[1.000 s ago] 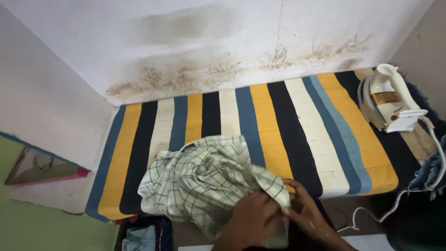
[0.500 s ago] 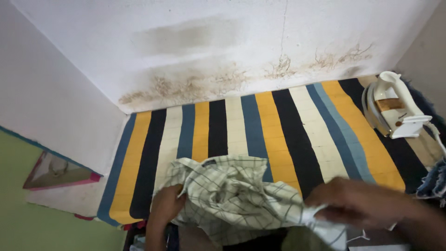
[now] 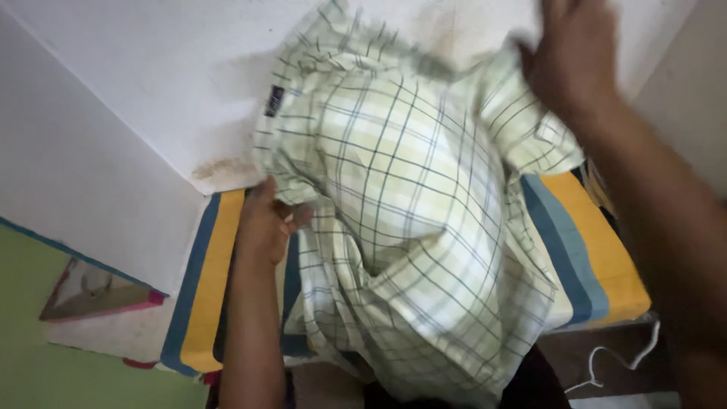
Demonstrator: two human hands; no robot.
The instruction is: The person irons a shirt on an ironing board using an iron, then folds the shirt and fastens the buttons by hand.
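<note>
Item: a pale checked shirt (image 3: pixel 409 220) with thin dark lines is held up in the air, bunched and billowing, above a striped padded surface (image 3: pixel 583 250).
Left hand (image 3: pixel 265 223): fingers are closed on the shirt's lower left edge, fabric pinched between thumb and fingers.
Right hand (image 3: pixel 572 57): raised at the shirt's upper right; it is blurred, fingers appear spread against the cloth, and whether a fold is actually clamped cannot be told.
Weight: judged light; it is carried at two points with no visible strain.
Stiffness: judged soft and limp; the cloth sags and folds wherever it is unsupported.
Slip: woven cloth, judged unlikely to slide from a pinch.
Fragility: none expected.
Hold points: seams, collar or shoulders are judged best; a dark label (image 3: pixel 274 100) marks the upper left.
Surroundings: a white cord (image 3: pixel 617 363) hangs below the surface edge.
</note>
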